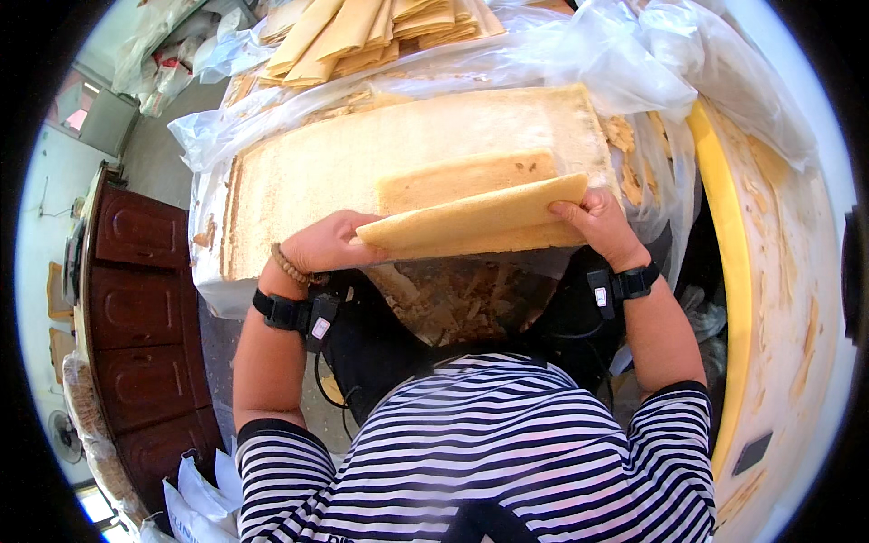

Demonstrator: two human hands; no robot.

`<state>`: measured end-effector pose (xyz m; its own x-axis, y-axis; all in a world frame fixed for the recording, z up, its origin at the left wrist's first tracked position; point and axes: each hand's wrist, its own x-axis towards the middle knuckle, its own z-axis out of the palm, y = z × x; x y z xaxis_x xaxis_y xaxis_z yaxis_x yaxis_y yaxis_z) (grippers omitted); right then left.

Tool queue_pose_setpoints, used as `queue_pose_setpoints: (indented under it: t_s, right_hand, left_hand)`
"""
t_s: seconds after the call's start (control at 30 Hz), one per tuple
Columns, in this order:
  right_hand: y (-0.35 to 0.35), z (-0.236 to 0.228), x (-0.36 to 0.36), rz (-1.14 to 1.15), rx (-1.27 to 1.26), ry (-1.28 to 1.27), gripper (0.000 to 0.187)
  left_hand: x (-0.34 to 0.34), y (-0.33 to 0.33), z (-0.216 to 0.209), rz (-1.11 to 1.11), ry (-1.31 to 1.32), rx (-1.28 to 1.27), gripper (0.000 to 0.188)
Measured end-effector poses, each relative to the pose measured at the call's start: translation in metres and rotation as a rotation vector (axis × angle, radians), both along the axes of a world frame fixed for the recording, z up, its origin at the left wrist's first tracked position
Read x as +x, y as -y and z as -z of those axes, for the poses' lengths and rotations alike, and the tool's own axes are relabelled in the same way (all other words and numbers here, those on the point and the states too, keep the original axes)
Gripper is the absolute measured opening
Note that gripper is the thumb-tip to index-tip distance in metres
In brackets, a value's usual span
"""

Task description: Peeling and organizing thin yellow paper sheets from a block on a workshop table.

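Observation:
A thin, tan-yellow folded sheet (480,219) is held up in front of me by both ends, slightly tilted with its right end higher. My left hand (342,242) grips its left end. At the right end my right hand (599,226) pinches it, thumb on top; the fingers beneath are hidden. Just behind it, a second flat tan sheet (466,174) lies on a pale, rough-edged board (317,172). What the sheets are made of, I cannot tell for sure.
Long folded tan sheets (353,32) are heaped at the far side, beside crumpled clear plastic (597,54). Broken flakes (462,294) lie below the board's near edge. A yellow-edged slab (724,244) stands on the right, a dark red cabinet (140,308) on the left.

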<state>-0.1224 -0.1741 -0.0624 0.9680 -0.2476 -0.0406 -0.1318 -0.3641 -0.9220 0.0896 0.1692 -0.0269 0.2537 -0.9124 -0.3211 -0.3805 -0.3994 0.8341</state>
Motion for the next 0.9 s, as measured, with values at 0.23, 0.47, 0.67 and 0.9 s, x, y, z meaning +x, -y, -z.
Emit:
queue_pose_setpoints:
  t_s: [0.23, 0.47, 0.67, 0.9]
  right_hand:
    - [-0.001, 0.01, 0.024, 0.172, 0.111, 0.034, 0.033]
    - [-0.007, 0.001, 0.039, 0.284, -0.283, -0.084, 0.044]
    - [-0.019, -0.006, 0.041, 0.321, -0.364, -0.12, 0.041]
    - [-0.021, -0.003, 0.042, 0.34, -0.403, -0.142, 0.042]
  left_hand:
    - [-0.031, 0.009, 0.049, -0.667, -0.092, -0.194, 0.033]
    - [-0.057, 0.045, 0.045, -0.908, 0.472, -0.019, 0.051]
    - [-0.085, 0.073, 0.042, -0.423, 1.3, -0.286, 0.069]
    - [-0.082, 0.098, 0.064, -0.185, 1.05, -0.241, 0.079]
